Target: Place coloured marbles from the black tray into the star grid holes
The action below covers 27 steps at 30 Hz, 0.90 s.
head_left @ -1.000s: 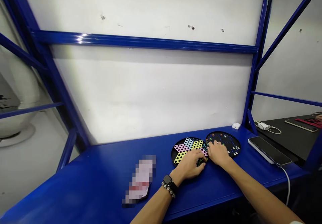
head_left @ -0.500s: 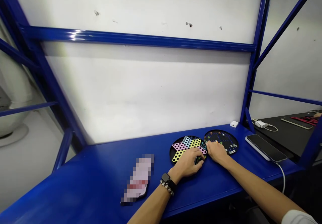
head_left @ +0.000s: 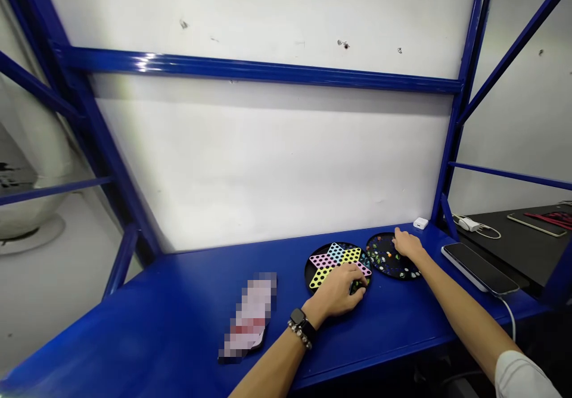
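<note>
A round black game board with a coloured star of holes (head_left: pixel 334 260) lies on the blue shelf (head_left: pixel 179 302). My left hand (head_left: pixel 340 291), with a watch and bead bracelet on its wrist, rests curled on the board's near right edge. Right beside the board sits a round black tray (head_left: pixel 388 262) holding several small coloured marbles. My right hand (head_left: pixel 407 244) reaches over the tray's far side with its fingers bent down onto the marbles; what they pinch is too small to make out.
A blurred flat object (head_left: pixel 249 317) lies on the shelf left of my left arm. A phone (head_left: pixel 479 267) on a cable lies at the right, a small white charger (head_left: pixel 420 223) by the wall. Blue rack posts stand around; a black table (head_left: pixel 522 243) adjoins at right.
My right hand moved from the tray's near left edge, beside the board, to the tray's far side. My left hand stayed on the board's edge.
</note>
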Tool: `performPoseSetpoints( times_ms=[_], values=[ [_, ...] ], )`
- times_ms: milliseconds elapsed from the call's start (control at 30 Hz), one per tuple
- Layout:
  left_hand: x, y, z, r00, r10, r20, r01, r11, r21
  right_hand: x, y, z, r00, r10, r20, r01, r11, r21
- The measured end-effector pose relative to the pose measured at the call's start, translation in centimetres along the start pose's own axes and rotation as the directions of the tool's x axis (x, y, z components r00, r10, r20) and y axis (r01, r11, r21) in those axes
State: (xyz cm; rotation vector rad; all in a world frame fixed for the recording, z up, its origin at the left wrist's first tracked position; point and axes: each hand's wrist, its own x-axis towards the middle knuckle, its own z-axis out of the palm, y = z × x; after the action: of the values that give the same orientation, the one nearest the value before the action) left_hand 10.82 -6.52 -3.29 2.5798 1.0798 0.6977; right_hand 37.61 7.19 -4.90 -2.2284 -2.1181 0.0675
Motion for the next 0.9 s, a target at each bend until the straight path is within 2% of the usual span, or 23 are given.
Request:
performPoseSetpoints(
  times_ms=[233,400,533,633,700,767,833,900],
  values=[
    [0.0,-0.2,0.1,1.0,-0.003,0.004,0.003,1.0,0.01,1.0,-0.6,0.4,0.998,0.027,0.054,-0.026,1.0,-0.013],
    [0.0,-0.1,0.0,1.0,-0.012,0.008,0.011,1.0,0.017,1.7,-1.1,0.1,0.999,-0.016,0.039,0.015,1.0,0.027],
    [0.0,-0.1,0.0,1.0,-0.012,0.016,0.012,1.0,0.014,1.9,-1.6,0.6,1.0,-0.006,0.011,0.005,0.993,0.117],
    [0.0,-0.1,0.0,1.0,-0.015,0.021,0.015,1.0,0.012,2.1,-1.6,0.8,0.999,0.041,-0.021,-0.034,0.964,0.264],
    [0.0,-0.1,0.0,1.0,-0.021,0.022,0.02,1.0,0.015,2.5,-1.5,0.5,0.996,0.08,-0.042,-0.056,0.911,0.409],
    [0.0,-0.1,0.0,0.999,-0.023,0.023,0.023,1.0,0.02,2.8,-1.4,-0.1,0.993,0.109,-0.048,-0.061,0.813,0.58],
    [0.0,-0.1,0.0,1.0,-0.019,0.022,0.019,1.0,0.021,3.0,-1.4,-0.6,0.994,0.106,-0.04,-0.04,0.66,0.751],
    [-0.1,0.0,0.0,1.0,-0.015,0.016,0.015,1.0,0.021,2.9,-1.5,-1.1,0.997,0.067,-0.033,-0.001,0.462,0.887]
  ],
)
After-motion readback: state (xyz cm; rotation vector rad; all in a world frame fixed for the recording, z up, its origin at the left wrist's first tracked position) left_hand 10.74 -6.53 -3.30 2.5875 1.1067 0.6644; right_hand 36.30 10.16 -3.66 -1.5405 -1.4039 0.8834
